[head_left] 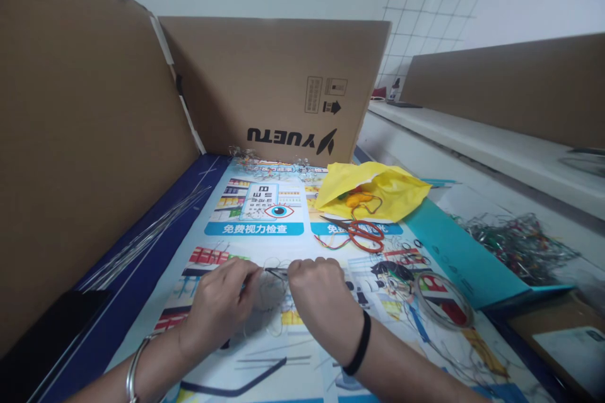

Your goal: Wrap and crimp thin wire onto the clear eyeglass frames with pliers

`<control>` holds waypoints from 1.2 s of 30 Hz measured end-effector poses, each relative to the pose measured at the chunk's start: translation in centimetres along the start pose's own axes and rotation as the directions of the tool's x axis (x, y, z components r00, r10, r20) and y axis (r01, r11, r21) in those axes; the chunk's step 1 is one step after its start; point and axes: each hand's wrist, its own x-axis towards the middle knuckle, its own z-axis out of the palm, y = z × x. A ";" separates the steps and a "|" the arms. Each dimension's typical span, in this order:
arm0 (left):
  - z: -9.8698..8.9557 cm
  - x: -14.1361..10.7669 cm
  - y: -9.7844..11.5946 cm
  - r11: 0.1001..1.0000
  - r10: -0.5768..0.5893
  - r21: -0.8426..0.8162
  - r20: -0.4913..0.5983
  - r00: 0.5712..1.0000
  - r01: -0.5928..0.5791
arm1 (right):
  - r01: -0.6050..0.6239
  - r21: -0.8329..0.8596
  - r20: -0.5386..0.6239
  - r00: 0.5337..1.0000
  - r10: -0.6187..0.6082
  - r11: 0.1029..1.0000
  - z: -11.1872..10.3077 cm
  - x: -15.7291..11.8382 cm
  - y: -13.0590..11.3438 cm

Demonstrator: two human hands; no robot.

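My left hand (225,296) is closed in a pinch at the centre of the table, at the end of a thin wire (273,295) that curls in loops between the hands. My right hand (324,299) is a closed fist with its back toward me. From it a slim dark pointed metal tool (276,272) reaches left toward the left fingertips; its handle is hidden, so its kind cannot be told. Scissors with orange-red handles (366,236) lie beyond the right hand, beside red and green threads (331,243).
A yellow pouch (401,192) with orange yarn (358,199) lies behind the scissors. Straight wires (146,236) lie at left. A round clear container (444,300) and a heap of coloured wire scraps (517,242) are at right. Cardboard walls (265,69) stand behind and left.
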 end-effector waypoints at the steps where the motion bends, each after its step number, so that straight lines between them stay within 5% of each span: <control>1: 0.0 0.1 -0.1 1.000 -0.007 -0.011 0.009 1.000 0.007 | 0.002 0.002 -0.004 1.000 -0.002 1.000 0.1 0.0 0.2; 8: -0.3 1.4 -1.1 0.956 -0.150 -0.239 0.111 0.982 0.173 | 0.000 0.072 -0.027 1.000 0.002 0.997 0.3 0.6 3.7; 15: -0.8 2.0 -1.5 0.822 -0.282 -0.414 0.301 0.911 0.391 | 0.095 0.190 0.059 0.992 -0.108 0.977 1.3 1.2 5.0; 36: -1.0 2.2 -1.3 0.651 -0.199 -0.555 0.534 0.822 0.518 | 0.274 0.342 0.005 0.956 -0.294 0.899 3.8 1.2 3.2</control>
